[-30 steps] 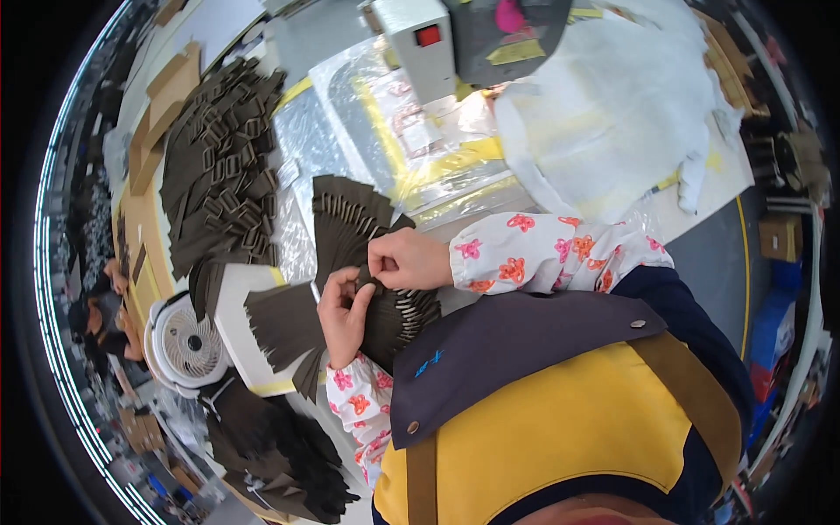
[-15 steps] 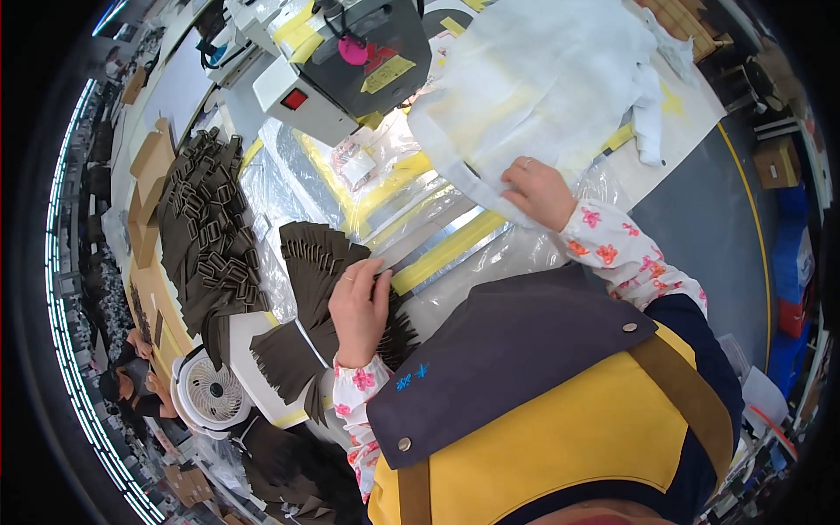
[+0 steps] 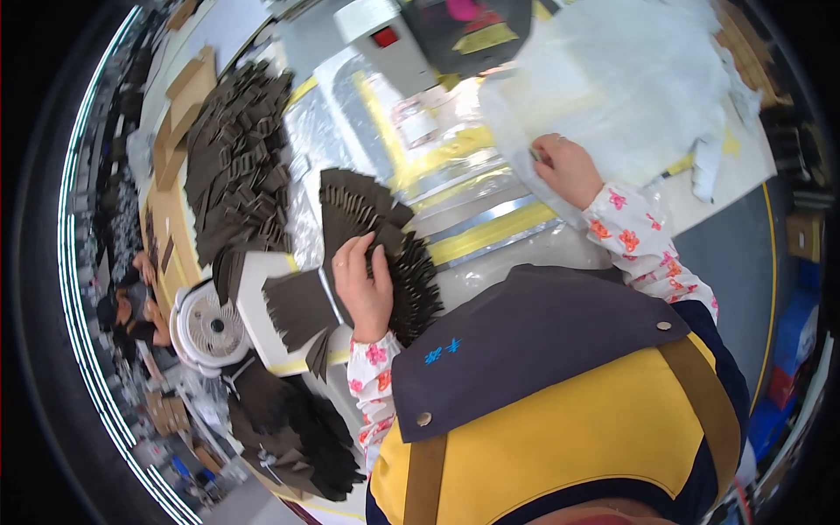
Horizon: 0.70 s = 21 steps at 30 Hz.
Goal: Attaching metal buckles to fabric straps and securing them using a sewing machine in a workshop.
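My left hand rests at the edge of a fanned bundle of dark brown fabric straps, thumb and fingers apart. A pale tie runs across these straps beside my fingers. My right hand is pinched closed at the near-left edge of a white cloth sheet. A small dark bit shows at its fingertips, too small to name. Beyond both hands stands a machine with a white housing and a red switch, its upper part cut off by the frame.
A heap of dark straps with buckles lies left, beside an open cardboard box. A white fan stands lower left, near another person. Yellow tape and clear plastic cover the worktop. Blue bins stand at right.
The whole view has shifted. My right hand's fingers have closed at the cloth's edge, where a small dark piece lay before. My left hand stays by the fanned straps.
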### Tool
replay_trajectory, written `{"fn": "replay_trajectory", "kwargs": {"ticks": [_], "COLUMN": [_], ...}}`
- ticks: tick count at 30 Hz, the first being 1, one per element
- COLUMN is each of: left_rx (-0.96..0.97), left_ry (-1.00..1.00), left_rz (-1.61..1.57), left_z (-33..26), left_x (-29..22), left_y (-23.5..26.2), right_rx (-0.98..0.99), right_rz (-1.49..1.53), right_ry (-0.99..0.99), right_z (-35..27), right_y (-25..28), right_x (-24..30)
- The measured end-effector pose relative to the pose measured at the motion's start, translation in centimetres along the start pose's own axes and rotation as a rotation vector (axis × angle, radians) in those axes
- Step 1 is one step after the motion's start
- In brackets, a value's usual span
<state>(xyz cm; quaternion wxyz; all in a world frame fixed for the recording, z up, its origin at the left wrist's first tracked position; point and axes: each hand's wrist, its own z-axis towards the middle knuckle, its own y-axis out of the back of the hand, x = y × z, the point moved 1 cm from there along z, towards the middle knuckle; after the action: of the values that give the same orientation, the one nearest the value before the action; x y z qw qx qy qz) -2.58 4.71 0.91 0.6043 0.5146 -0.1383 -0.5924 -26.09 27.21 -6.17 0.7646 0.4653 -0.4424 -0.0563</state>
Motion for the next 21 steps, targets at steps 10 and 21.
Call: {"fn": "replay_trajectory", "kwargs": {"ticks": [10,21], "left_rx": [0.241,-0.053], "left_ry": [0.167,0.02], "left_rz": [-0.258,-0.082], "left_z": [0.4,2.2], "left_x": [2.6,3.8], "left_y": [1.2,-2.3], "right_rx": [0.221,-0.182], "right_rz": [-0.223,0.099], "right_ry": [-0.043,-0.157], "right_z": [1.2,1.2], "right_y": [-0.2,3.6], "right_x": [2.7,2.2]}}
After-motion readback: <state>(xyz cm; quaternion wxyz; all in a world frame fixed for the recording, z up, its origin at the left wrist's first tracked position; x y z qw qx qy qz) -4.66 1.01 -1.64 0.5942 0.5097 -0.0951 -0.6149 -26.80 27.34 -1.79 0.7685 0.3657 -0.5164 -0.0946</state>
